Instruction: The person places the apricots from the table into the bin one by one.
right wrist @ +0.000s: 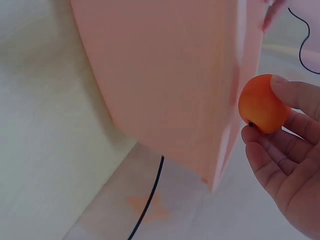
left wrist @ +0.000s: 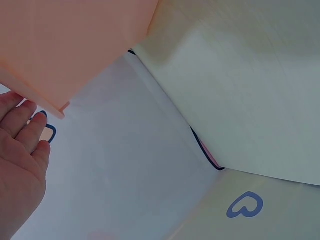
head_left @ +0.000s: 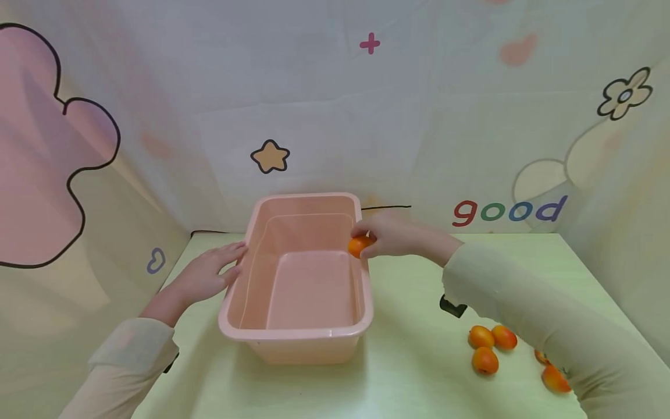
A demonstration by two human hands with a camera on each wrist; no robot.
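Observation:
A pink plastic basin (head_left: 295,334) stands on the table in the head view. My right hand (head_left: 389,234) pinches a small orange-red fruit (head_left: 357,246) between thumb and fingers over the basin's right rim. In the right wrist view the fruit (right wrist: 263,103) shows a dark stem end, and the thumb lies on its upper side. My left hand (head_left: 206,273) rests its fingers, fairly straight, on the basin's left rim. From the left wrist, the fingertips of that hand (left wrist: 22,150) appear right at the rim of the basin (left wrist: 75,45).
Several similar fruits (head_left: 485,361) lie on the pale green table (head_left: 408,361) at the front right, some partly behind the right sleeve (head_left: 549,326). A printed cloth (head_left: 324,134) hangs behind and at both sides of the table.

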